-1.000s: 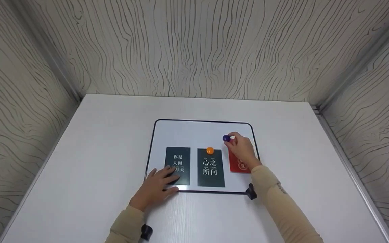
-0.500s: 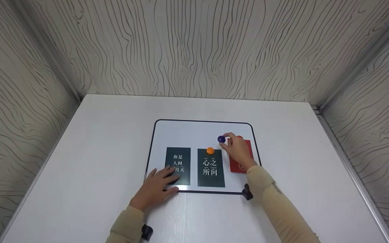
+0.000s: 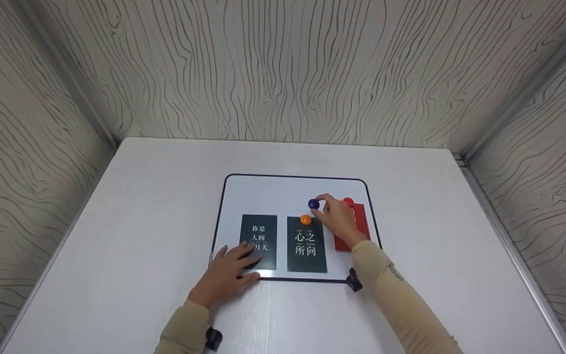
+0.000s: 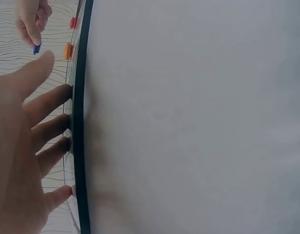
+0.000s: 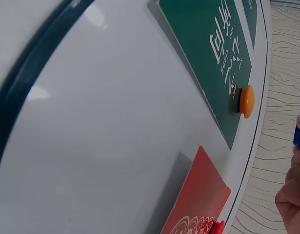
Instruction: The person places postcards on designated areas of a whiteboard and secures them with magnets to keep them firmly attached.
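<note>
Between thumb and forefinger my right hand (image 3: 338, 216) pinches a round blue magnet (image 3: 314, 204), held just above the middle dark green card (image 3: 307, 258). My left hand (image 3: 227, 273) lies with straight, spread fingers over the lower left of the left green card (image 3: 266, 223) and the near edge of the whiteboard (image 3: 263, 191). An orange magnet (image 3: 305, 220) sits on the top edge of the middle card. To the right, a red card (image 3: 361, 221) has a red magnet (image 3: 348, 201) at its top; my right hand partly covers that card. In the right wrist view the blue magnet (image 5: 298, 137) shows at the right edge.
The whiteboard lies on a white table (image 3: 165, 196), its dark rim (image 4: 79, 122) running along the left hand's fingertips. Wood-grain patterned panels (image 3: 273, 73) enclose the table at the back and both sides.
My right hand has moved left with the blue magnet, from above the red card to above the middle green card. More of the red card and its red magnet shows. My left hand stays still.
</note>
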Action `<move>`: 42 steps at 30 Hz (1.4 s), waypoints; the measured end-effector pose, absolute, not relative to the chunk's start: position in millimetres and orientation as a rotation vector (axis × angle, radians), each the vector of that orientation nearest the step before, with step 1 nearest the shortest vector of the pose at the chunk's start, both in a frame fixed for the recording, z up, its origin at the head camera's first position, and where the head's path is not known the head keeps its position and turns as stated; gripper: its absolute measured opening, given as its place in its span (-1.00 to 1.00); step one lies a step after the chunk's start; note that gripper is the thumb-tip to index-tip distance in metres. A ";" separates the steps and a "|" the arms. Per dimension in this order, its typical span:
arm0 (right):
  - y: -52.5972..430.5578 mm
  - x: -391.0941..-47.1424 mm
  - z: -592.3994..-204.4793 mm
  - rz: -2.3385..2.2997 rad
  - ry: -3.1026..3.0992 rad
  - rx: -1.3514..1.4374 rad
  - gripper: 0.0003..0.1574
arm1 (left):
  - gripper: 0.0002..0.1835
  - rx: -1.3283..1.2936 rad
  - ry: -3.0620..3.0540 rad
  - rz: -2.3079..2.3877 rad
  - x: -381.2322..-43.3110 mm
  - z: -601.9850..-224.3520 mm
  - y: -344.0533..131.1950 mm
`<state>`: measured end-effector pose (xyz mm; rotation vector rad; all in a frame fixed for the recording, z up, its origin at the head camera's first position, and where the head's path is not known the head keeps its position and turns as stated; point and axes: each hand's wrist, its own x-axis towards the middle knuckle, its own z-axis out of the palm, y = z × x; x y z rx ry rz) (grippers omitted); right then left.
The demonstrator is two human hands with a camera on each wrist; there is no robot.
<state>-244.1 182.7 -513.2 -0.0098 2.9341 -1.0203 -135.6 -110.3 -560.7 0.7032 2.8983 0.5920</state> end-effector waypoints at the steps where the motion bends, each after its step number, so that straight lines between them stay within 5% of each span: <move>1: 181.3 -244.0 -512.9 -1.019 2.933 -0.009 -0.52 | -0.44 0.704 2.899 0.591 -135.6 -560.7 -110.4; 42: 139.8 -241.9 -518.3 -0.904 2.900 -0.279 -0.54 | -0.44 0.673 2.909 0.595 -135.7 -563.7 -110.4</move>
